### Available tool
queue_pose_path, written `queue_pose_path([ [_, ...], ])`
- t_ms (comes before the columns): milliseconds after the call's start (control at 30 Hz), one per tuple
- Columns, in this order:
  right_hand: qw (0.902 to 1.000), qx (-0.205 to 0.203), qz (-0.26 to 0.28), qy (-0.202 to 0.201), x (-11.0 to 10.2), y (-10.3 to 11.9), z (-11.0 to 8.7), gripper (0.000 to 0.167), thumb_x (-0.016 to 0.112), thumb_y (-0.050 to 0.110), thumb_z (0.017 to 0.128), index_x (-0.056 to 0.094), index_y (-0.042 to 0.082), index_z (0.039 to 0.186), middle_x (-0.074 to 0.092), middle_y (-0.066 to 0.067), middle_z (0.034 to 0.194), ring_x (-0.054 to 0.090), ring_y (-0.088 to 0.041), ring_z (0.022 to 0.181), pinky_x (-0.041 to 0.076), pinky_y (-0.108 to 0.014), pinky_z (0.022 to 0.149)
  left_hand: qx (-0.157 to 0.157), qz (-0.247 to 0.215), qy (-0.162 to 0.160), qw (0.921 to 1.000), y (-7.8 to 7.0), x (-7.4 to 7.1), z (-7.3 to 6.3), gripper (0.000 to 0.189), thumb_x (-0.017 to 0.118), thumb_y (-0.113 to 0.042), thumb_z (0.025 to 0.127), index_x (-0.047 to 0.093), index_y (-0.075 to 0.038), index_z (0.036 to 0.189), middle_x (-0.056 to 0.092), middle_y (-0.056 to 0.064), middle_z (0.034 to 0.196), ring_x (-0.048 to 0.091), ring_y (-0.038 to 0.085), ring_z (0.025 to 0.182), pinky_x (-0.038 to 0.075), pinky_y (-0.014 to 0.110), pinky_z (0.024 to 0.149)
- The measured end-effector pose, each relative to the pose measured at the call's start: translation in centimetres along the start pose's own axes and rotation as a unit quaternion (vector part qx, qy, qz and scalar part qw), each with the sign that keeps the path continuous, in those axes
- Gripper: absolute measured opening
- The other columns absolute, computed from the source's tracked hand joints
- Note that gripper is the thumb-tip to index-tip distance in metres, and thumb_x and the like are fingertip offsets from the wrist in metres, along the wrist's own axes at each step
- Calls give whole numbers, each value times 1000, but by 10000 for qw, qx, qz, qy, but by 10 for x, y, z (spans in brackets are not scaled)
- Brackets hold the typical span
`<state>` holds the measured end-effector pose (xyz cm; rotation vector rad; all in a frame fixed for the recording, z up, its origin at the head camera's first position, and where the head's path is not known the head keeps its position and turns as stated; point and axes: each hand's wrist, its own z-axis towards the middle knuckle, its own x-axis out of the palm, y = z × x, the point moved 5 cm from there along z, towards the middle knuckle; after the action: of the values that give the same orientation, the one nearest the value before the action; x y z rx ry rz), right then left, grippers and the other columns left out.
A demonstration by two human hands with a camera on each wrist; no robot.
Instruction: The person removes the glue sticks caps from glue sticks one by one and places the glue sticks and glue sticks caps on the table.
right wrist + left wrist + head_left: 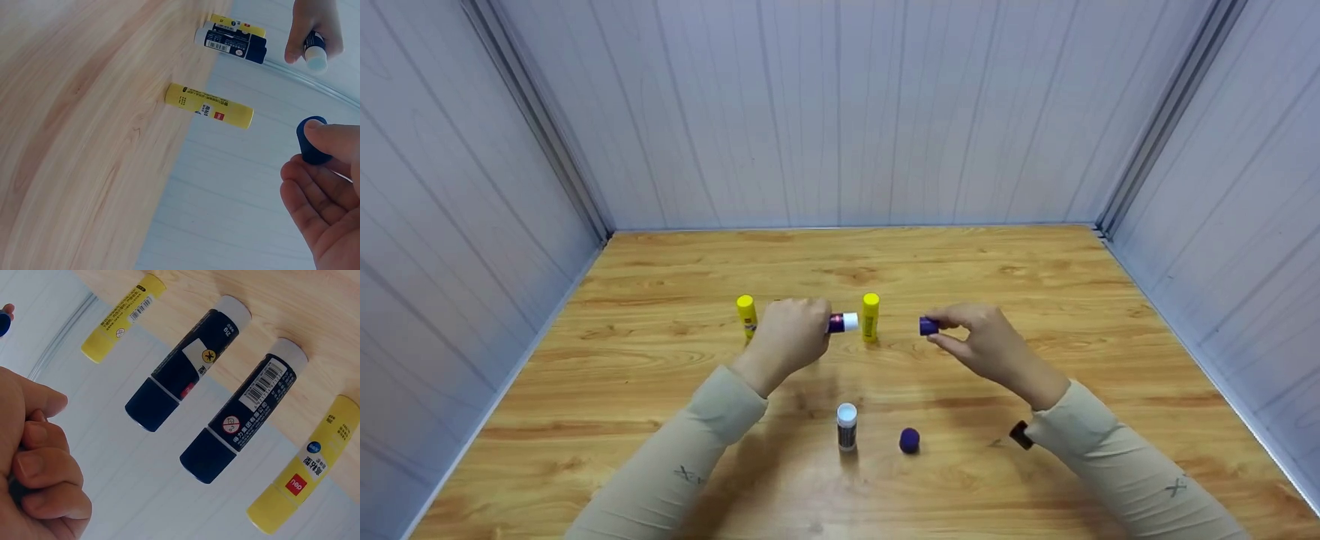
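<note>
My left hand (791, 334) grips a dark glue stick (838, 323) held sideways above the table, its white end pointing right. To the right of it, my right hand (988, 341) pinches a dark blue cap (308, 151) between thumb and fingers. The cap and the stick are apart. Beside the left hand stand two yellow glue sticks (870, 318) (746, 315). Two capped navy glue sticks (183, 365) (244, 410) stand between them in the left wrist view, mostly hidden by the left hand in the head view.
Nearer on the wooden table (997, 495), an upright glue stick with a white top (847, 427) stands next to a loose dark purple cap (910, 441). Pale panel walls (840, 112) enclose the back and both sides.
</note>
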<state>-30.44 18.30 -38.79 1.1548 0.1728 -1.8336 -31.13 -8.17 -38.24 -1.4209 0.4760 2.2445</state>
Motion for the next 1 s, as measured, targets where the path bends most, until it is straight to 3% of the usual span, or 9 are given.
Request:
queue_pose_path([
  [200,9990,-6,113,444,8,3,0,23,78,2,99,77,-3,121,80,-15,113,79,-29,99,66,-45,86,-194,-257,129,9994,3,2,-1,10,79,-9,95,72,-1,93,74,12,79,69,26,63,62,43,57],
  [333,9973,-9,129,726,13,6,-1,27,74,1,101,74,-4,128,77,-14,114,77,-28,101,65,-46,87,-379,-550,243,9975,6,3,-1,13,77,-11,95,69,-4,88,70,10,75,59,21,60,56,43,56],
  [533,9926,-14,-5,1215,21,11,-1,32,72,2,102,71,-4,134,76,-14,116,75,-30,104,64,-48,89,-715,-1410,492,9862,7,2,1,17,71,-16,103,68,-5,90,64,6,73,47,16,61,46,36,57],
  [800,9843,293,125,1739,34,13,-2,27,77,4,99,72,-5,125,79,-16,113,77,-31,102,64,-51,91,-1095,-2665,350,9570,8,0,3,24,69,-22,106,65,-8,87,59,2,72,47,12,59,42,30,57],
  [900,9812,253,146,1906,39,14,-3,24,77,3,99,74,-5,121,79,-16,112,77,-31,102,64,-51,91,-1203,-3132,322,9415,10,0,3,26,69,-28,107,65,-11,88,61,1,75,50,12,62,45,31,60],
  [1000,9778,176,90,2084,44,15,-3,23,78,4,99,75,-4,121,79,-14,112,76,-30,102,64,-50,91,-1223,-3732,440,9186,10,1,3,26,68,-34,108,66,-11,95,63,2,80,53,14,66,48,32,63],
])
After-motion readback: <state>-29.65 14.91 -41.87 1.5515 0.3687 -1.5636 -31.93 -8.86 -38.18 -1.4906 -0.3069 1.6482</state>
